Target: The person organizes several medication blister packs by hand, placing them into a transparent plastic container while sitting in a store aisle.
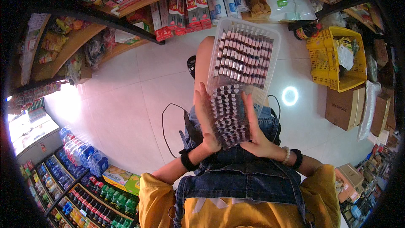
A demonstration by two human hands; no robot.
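Between my left hand (207,118) and my right hand (258,131) is a clear plastic pack of small dark pieces with pale round ends (226,110), pressed from both sides by my palms. What the pieces are, I cannot tell. On my lap, just beyond the pack, rests a translucent white plastic basket (276,44). It holds neat rows of small items with pale pink and silvery wrapping and dark bands (243,57). The near end of the basket is partly hidden by the pack and my right hand.
Shelves with red-and-white boxes (197,11) curve across the far side, close to the basket. At the right stand a yellow plastic crate (321,60) and a cardboard box (343,107). Bottled drinks (121,201) fill racks at lower left. A thin black cord (163,123) loops beside my legs.
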